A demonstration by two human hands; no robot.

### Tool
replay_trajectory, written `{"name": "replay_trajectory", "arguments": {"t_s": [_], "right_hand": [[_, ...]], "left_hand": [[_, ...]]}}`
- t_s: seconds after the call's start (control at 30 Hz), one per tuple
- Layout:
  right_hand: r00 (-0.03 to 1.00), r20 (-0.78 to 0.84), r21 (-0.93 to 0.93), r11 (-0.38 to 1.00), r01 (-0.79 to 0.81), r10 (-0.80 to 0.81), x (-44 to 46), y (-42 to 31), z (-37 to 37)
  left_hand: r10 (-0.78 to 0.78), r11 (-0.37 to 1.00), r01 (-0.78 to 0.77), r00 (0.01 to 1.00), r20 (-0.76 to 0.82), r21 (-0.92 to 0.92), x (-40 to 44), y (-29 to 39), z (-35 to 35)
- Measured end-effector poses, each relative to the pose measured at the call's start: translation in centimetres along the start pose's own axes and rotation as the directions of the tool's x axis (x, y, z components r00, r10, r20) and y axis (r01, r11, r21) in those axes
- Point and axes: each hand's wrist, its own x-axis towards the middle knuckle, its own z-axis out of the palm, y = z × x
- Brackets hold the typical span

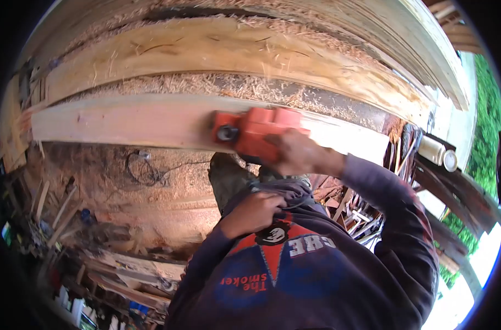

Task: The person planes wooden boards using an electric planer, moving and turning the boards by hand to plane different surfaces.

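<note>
My right hand [294,153] is wrapped around the grip of a red electric hand planer [259,132], blurred by motion. The planer rests on the upper face of a long pale board [124,118] that runs from left to right in front of me. At my waist, my left hand [254,213] is closed, with a dark cord [299,202] at its fingers. How much of that cord lies inside the fist is hidden. The planer's underside cannot be seen.
A second wide board [206,47] lies beyond, with wood shavings [190,85] in between. More planks [388,33] are stacked at the far right. A thin cable [151,175] lies on the shaving-covered ground. Scrap wood [58,214] is on the left; a pale cylindrical container [431,150] stands right.
</note>
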Motion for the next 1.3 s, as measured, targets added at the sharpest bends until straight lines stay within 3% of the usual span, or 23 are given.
{"name": "replay_trajectory", "arguments": {"t_s": [0.03,0.13,0.2,0.27,0.3,0.33,0.37,0.4,0.47,0.6,0.7,0.73,0.77,0.8,0.83,0.87,0.93,0.97,1.03,1.07,1.13,1.23,1.3], "right_hand": [[0.996,-0.023,0.003,0.997,0.081,-0.081,2.5,-1.3,0.4],[0.999,0.039,0.116,0.992,-0.042,0.037,10.5,-7.2,2.5],[0.995,-0.074,0.163,0.984,0.078,-0.066,16.0,-10.7,4.4],[0.974,-0.227,0.157,0.987,0.033,0.003,21.0,-14.0,7.4],[0.929,-0.370,0.118,0.991,0.067,-0.019,24.5,-15.2,10.4],[0.863,-0.504,0.071,0.993,0.092,-0.044,27.2,-15.8,13.1],[0.853,-0.521,0.079,0.994,0.081,-0.028,27.8,-16.1,13.8],[0.837,-0.547,0.092,0.992,0.087,-0.023,27.9,-16.1,14.2],[0.810,-0.587,0.110,0.991,0.073,0.006,24.9,-13.9,12.7],[0.982,-0.175,0.096,0.992,0.081,-0.064,5.9,-5.3,3.9],[0.986,0.007,0.135,0.977,-0.163,0.164,-6.9,1.5,0.1],[0.976,-0.001,0.106,0.970,-0.217,0.218,-11.1,3.8,-0.6],[0.972,-0.118,0.093,0.976,-0.195,0.205,-15.5,5.9,-1.2],[0.981,-0.102,0.050,0.986,-0.161,0.165,-19.0,9.2,-1.2],[0.960,-0.024,0.020,0.960,-0.278,0.279,-22.5,10.0,-3.3],[0.971,-0.123,0.008,0.978,-0.208,0.207,-26.1,13.1,-2.8],[0.946,-0.180,-0.056,0.958,-0.282,0.269,-32.7,16.6,-3.6],[0.941,-0.224,0.058,0.968,-0.245,0.252,-35.0,17.9,-4.3],[0.937,-0.206,0.008,0.958,-0.286,0.281,-38.8,19.6,-5.7],[0.924,-0.156,0.075,0.937,-0.340,0.348,-39.5,19.6,-6.6],[0.943,-0.095,0.047,0.947,-0.316,0.320,-39.9,20.2,-7.3],[0.961,-0.075,0.057,0.963,-0.263,0.267,-37.6,19.1,-6.6],[0.979,-0.093,-0.032,0.982,-0.187,0.183,-34.4,17.5,-5.5]], "left_hand": [[-0.058,0.998,0.058,0.998,-0.011,-0.005,-1.0,-0.1,-1.0],[-0.199,0.980,0.199,0.980,-0.018,0.000,-3.6,0.8,-3.9],[-0.311,0.950,0.311,0.950,-0.026,0.020,-5.1,1.5,-4.9],[-0.485,0.874,0.484,0.874,0.014,0.045,-6.1,2.2,-5.4],[-0.485,0.874,0.482,0.874,0.036,0.067,-5.8,3.3,-5.7],[-0.598,0.794,0.585,0.801,0.037,0.166,-5.2,4.8,-6.0],[-0.698,0.695,0.670,0.716,0.021,0.261,-4.6,5.7,-5.7],[-0.695,0.698,0.660,0.718,0.039,0.279,-4.1,6.0,-4.9],[-0.640,0.757,0.640,0.767,-0.043,0.130,-3.4,6.8,-3.4],[-0.501,0.866,0.498,0.861,0.089,0.055,-0.1,7.7,0.5],[-0.378,0.924,0.369,0.920,0.103,0.097,3.7,8.4,3.9],[-0.314,0.947,0.302,0.943,0.111,0.110,4.9,8.3,5.1],[-0.254,0.963,0.242,0.963,0.092,0.122,6.5,8.3,6.3],[-0.175,0.978,0.160,0.979,0.105,0.137,7.9,7.7,7.6],[-0.132,0.984,0.119,0.986,0.098,0.130,9.4,7.5,9.0],[-0.015,0.987,-0.012,0.986,0.164,0.158,11.0,6.9,10.4],[0.035,0.994,-0.055,0.979,0.199,0.095,14.5,6.9,13.8],[0.055,0.995,-0.073,0.969,0.240,0.068,16.1,6.7,15.8],[0.081,0.995,-0.096,0.953,0.293,0.036,18.7,7.0,19.3],[0.193,0.974,-0.217,0.942,0.276,0.060,19.4,7.2,20.4],[0.173,0.961,-0.241,0.909,0.379,0.137,19.8,7.7,21.5],[0.153,0.975,-0.195,0.938,0.310,0.109,18.0,6.5,19.7],[0.103,0.986,-0.133,0.961,0.256,0.105,16.2,6.0,17.1]]}}
